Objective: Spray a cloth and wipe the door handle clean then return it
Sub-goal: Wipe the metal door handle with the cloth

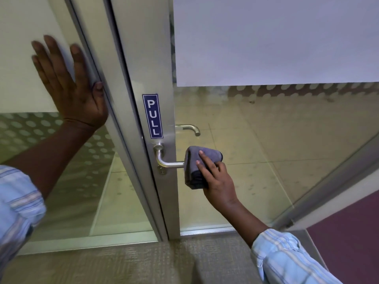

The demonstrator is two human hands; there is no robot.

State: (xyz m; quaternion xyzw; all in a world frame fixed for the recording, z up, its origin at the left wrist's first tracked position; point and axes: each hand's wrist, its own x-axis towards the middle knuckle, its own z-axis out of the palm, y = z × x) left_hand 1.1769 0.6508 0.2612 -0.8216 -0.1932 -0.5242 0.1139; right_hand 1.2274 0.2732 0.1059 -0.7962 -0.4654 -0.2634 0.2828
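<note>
A steel lever door handle (164,159) sticks out from the metal door stile, below a blue PULL sticker (153,116). A folded grey cloth (196,167) is wrapped over the handle's free end. My right hand (217,179) grips that cloth, fingers pressed on its front. My left hand (67,85) lies flat with fingers spread against the glass panel and frame to the left of the door, holding nothing. No spray bottle is in view.
A second handle (189,129) shows through the glass on the door's far side. The metal door frame (123,99) runs diagonally down the middle. Frosted film (266,37) covers the upper glass. Grey carpet (143,263) lies at my feet, purple floor (352,232) at the right.
</note>
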